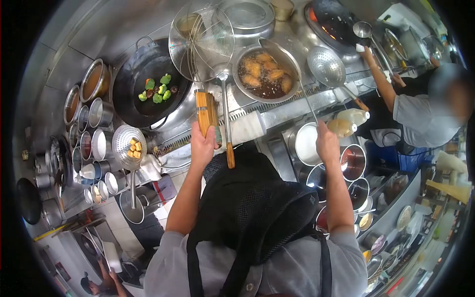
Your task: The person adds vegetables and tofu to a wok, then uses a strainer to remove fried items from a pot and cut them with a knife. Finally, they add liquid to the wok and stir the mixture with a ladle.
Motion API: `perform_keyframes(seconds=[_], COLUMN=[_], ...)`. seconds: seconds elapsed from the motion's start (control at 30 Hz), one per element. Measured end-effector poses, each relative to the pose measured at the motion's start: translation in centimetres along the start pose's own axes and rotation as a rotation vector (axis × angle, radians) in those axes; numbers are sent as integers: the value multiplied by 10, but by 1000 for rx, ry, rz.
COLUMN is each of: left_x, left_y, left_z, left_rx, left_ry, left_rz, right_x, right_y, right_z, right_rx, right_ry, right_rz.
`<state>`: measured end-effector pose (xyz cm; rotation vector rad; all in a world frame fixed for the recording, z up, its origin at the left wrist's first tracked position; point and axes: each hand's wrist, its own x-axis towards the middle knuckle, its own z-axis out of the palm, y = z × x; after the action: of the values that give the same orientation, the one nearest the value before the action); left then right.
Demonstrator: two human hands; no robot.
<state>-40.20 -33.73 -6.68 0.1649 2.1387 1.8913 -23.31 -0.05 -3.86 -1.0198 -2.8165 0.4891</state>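
Note:
My left hand is closed around a bamboo wok brush, its bristles pointing away from me. Beside it lies a wire strainer with a long wooden-tipped handle. My right hand grips the long handle of a ladle. The ladle's bowl rests at the rim of a metal pot, where browned pieces of food bubble in oil. Left of the brush, a black wok holds broccoli and other vegetable pieces.
A perforated skimmer lies right of the pot. Another perforated ladle holds fried cubes over several containers at left. A co-worker stands at right near a second wok. Seasoning pots and bottles stand beside my right arm.

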Motion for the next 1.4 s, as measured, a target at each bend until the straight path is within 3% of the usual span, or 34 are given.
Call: perform_keyframes(seconds=[0.17,0.2,0.23,0.3,0.33,0.43,1.1,1.4], left_x=[-6,-7,-8,-8,-9,-9,-4,-1], left_y=[-7,-7,-7,-7,-7,-11,-17,-20], left_z=[-6,-8,-10,-13,-14,-19,-17,-11], left_rx=[-56,-80,-102,-118,-124,-155,22,86], left_ry=[11,6,3,3,-7,-12,-84,-64], left_rz=[-9,-8,-9,0,9,12,-72,-47], right_x=[17,13,13,9,7,-3,-43,-56], right_y=[9,-29,-28,-27,-32,-34,-43,-35], right_z=[19,-11,-9,-2,-5,1,14,24], right_rx=[130,352,342,815,841,1013,1213,1086], right_ry=[-234,-496,-499,-637,-650,-638,-514,-420], right_rz=[-212,135,128,276,296,412,494,341])
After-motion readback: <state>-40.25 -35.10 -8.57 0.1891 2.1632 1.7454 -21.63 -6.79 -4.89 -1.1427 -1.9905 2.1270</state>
